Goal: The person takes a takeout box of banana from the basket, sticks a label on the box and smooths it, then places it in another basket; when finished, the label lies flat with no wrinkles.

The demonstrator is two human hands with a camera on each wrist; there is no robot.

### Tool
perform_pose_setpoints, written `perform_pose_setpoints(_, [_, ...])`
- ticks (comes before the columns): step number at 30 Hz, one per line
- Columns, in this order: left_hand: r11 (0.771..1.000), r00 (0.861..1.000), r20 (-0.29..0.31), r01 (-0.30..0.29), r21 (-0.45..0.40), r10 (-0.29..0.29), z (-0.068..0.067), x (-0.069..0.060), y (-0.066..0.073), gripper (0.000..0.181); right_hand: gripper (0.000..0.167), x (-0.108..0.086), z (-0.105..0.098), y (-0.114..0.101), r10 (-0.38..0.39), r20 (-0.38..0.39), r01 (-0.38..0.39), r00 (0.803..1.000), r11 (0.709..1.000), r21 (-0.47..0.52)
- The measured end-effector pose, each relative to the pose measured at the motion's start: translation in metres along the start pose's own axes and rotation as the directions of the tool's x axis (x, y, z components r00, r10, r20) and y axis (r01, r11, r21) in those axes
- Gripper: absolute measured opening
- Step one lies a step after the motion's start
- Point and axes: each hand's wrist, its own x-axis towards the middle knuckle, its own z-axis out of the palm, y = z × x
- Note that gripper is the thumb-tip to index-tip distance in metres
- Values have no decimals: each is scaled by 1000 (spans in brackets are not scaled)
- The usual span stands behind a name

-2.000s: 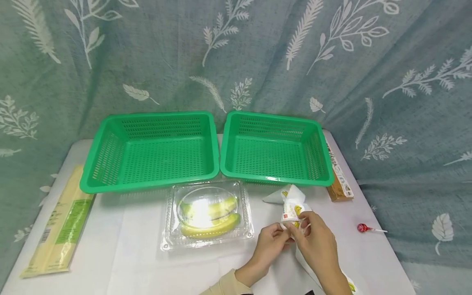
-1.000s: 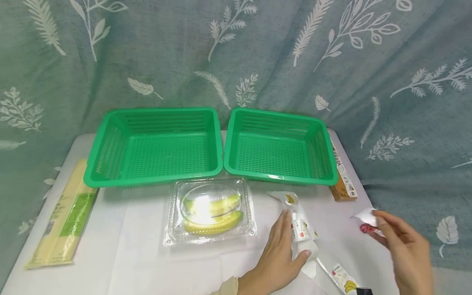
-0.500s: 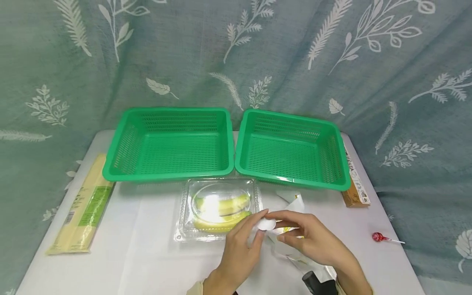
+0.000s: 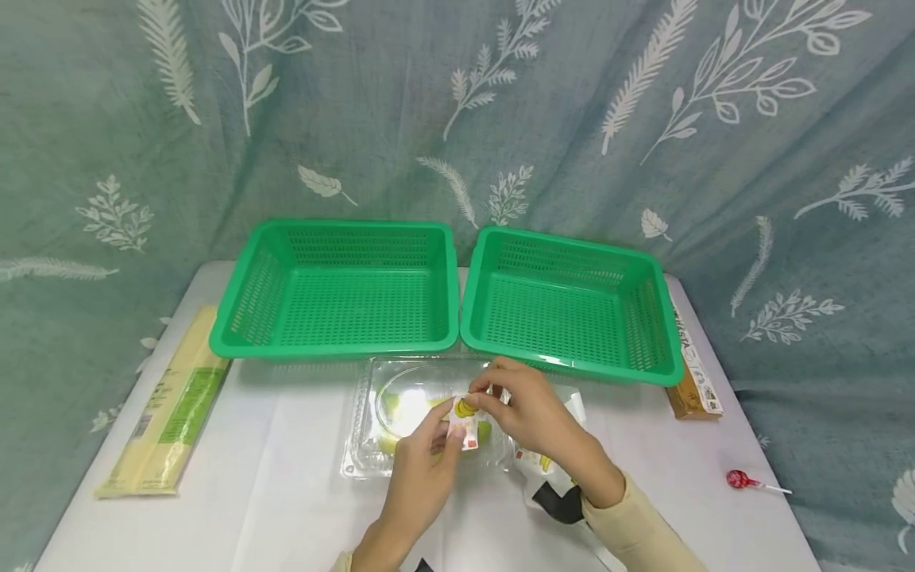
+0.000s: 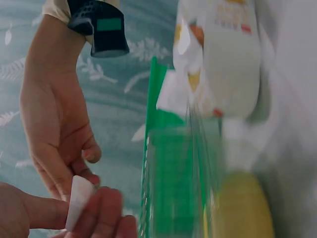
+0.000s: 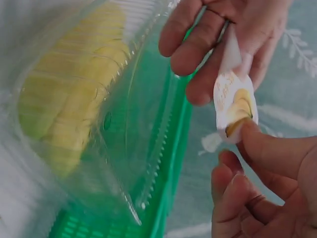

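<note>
Both hands hold a small white sticker label (image 4: 463, 433) with a banana print, over a clear plastic clamshell box (image 4: 360, 461). My left hand (image 4: 418, 473) pinches its lower left part. My right hand (image 4: 532, 405) pinches the upper edge between thumb and finger. In the right wrist view, the label (image 6: 230, 99) spans the fingertips of both hands and looks bent. Yellow-green bananas (image 6: 74, 94) lie inside the closed box. Right of the box, partly under my right forearm, lies a strip of white banana-printed labels (image 4: 532, 469).
Two green baskets (image 4: 336, 352) (image 4: 572, 365) stand side by side behind the box. A long yellow packet (image 4: 167, 413) lies at the left, a brown pasta box (image 4: 693, 393) at the right. Near the right table edge lies a red lollipop (image 4: 739, 480).
Earlier both hands were at the label strip. The right hand came away with a white label, swung right, then back to the left hand. Both have moved left over the box with the label.
</note>
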Motion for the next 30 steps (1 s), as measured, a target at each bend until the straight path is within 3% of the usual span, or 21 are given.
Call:
perform_pose_setpoints(3, [998, 998, -48, -35, 59, 38, -5, 2, -3, 41, 5, 10, 7, 0, -8, 20, 9, 1000, 1000, -13])
perform_pose_setpoints(12, [968, 992, -112, -33, 248, 63, -18, 7, -15, 52, 8, 34, 23, 0, -8, 135, 11, 991, 1000, -20])
perform_pose_setpoints(15, [961, 993, -99, -28, 276, 57, -22, 12, -15, 55, 7, 41, 27, 1, -9, 144, 13, 990, 1000, -26])
perform_pose_setpoints(21, [945, 999, -41, 39, 325, -27, -26, 22, -14, 61, 7, 50, 33, 0, 27, 145, -16, 989, 997, -77])
perform_pose_setpoints(30, [898, 999, 3, 36, 438, -41, -26, 27, -16, 64, 8, 50, 39, -1, 65, 183, -43, 981, 992, -120])
